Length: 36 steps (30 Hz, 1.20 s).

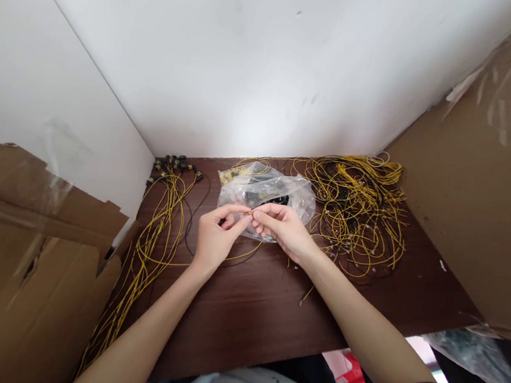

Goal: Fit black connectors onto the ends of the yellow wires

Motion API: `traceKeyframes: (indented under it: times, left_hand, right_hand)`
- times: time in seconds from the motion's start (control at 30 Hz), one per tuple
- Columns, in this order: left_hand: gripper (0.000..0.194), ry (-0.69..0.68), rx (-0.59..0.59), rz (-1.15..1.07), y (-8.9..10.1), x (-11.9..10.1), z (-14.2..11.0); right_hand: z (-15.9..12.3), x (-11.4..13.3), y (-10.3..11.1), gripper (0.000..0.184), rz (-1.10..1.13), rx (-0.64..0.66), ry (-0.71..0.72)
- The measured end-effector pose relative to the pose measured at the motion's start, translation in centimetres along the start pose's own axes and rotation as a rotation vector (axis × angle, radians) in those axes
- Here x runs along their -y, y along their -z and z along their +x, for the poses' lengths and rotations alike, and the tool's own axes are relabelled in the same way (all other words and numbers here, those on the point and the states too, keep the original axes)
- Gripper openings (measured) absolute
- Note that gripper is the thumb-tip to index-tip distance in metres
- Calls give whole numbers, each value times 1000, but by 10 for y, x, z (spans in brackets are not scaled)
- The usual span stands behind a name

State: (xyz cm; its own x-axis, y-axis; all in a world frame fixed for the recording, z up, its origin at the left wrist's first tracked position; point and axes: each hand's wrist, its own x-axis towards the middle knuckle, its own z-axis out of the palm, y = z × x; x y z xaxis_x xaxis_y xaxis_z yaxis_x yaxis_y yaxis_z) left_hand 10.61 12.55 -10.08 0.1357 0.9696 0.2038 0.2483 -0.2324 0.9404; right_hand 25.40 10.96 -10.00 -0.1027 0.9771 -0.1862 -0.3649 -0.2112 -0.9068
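My left hand (214, 236) and my right hand (284, 227) meet fingertip to fingertip above the dark brown table (268, 307). Together they pinch the end of a thin yellow wire (247, 254), which loops down to the table under my left wrist. A small part at the pinch point is too tiny to make out. Just behind my fingers lies a clear plastic bag (267, 193) with small dark parts inside.
A tangled heap of yellow wires (359, 212) lies at the back right. A bundle of yellow wires with black connectors (154, 234) runs down the left side and hangs over the front edge. Cardboard panels (486, 205) stand right and left (11, 271); white walls behind.
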Motion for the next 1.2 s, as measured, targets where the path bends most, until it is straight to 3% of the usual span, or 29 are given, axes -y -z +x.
traceKeyframes:
  times: [0.27, 0.63, 1.03, 1.2]
  left_hand:
    - [21, -90, 1, 44, 2, -1, 0]
    - [13, -150, -37, 7, 0, -2, -2]
    - [13, -350, -46, 176, 0, -4, -5]
    - [13, -325, -62, 176, 0, -4, -5]
  right_hand:
    - [-3, 5, -3, 24, -199, -167, 175]
    - [-4, 4, -4, 20, -258, -148, 241]
    - [-4, 0, -2, 23, -405, -210, 295]
    - [-5, -1, -2, 21, -453, -209, 334]
